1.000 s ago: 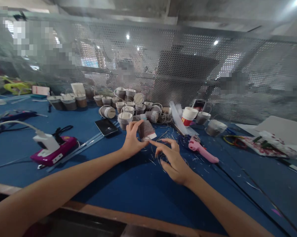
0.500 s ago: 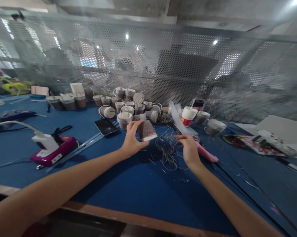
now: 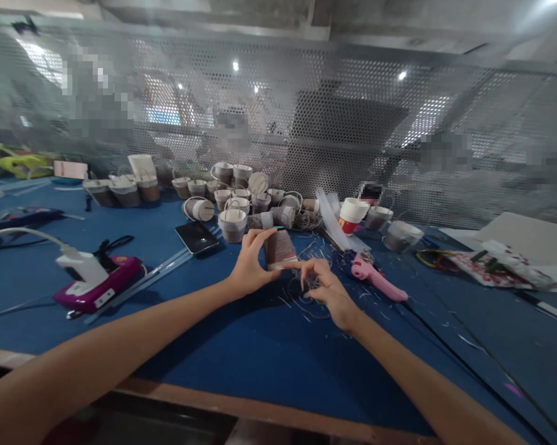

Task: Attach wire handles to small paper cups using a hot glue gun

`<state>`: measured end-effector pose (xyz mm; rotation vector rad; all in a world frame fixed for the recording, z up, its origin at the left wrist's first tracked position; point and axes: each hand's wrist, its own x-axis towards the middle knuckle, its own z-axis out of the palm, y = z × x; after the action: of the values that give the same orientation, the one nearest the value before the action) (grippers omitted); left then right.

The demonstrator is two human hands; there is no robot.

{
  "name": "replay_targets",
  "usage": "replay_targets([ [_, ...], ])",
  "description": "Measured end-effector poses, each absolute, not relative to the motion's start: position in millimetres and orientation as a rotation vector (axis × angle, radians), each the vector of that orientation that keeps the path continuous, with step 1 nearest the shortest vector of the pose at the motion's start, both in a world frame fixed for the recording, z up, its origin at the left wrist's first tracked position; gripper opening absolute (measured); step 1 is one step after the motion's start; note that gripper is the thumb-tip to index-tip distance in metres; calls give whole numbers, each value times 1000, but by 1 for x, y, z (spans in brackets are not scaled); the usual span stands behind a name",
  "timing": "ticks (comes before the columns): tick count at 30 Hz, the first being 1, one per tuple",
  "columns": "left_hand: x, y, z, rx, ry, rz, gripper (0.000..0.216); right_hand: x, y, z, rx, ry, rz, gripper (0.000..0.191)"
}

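Tipped on its side, a paper cup wrapped in brown-grey cord (image 3: pixel 280 248) is gripped by my left hand (image 3: pixel 248 267), fingers over the top and thumb below. My right hand (image 3: pixel 333 293) has come up to the cup's white edge; its index finger stretches out to touch there, while the thumb and other fingers are bent and apart. A loose tangle of grey cord (image 3: pixel 301 303) lies beneath, partly hidden by the right hand. To the right rests a pink glue gun (image 3: pixel 375 279) on the blue table.
Several cord-wrapped cups with handles (image 3: pixel 233 224) crowd the back. A stack of white and red paper cups (image 3: pixel 351 216) stands behind the glue gun. A black phone (image 3: pixel 197 237) and a purple power strip (image 3: pixel 97 285) lie left. A perforated metal screen (image 3: pixel 269 123) rises behind.
My right hand has moved left, from beside the glue gun to the cup. The glue gun's pink body is now more exposed. My left hand keeps hold of the cup.
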<state>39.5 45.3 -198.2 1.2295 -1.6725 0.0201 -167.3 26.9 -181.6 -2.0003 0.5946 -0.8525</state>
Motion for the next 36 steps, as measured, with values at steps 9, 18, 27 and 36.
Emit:
replay_targets([
  [9, 43, 42, -201, 1109, -1630, -59, 71, -169, 7, -183, -1459, 556, -1132, 12],
  [18, 48, 31, -211, 1063, -1582, -107, 72, -178, -5, -189, -1406, 805, -1501, 22],
  [27, 45, 33, -210, 1025, -1632, -44, 70, -168, 26, -177, -1732, 499, -931, 21],
  [36, 46, 33, -211, 1027, -1585, -39, 72, -170, 15, -175, -1429, 550, -1041, 11],
])
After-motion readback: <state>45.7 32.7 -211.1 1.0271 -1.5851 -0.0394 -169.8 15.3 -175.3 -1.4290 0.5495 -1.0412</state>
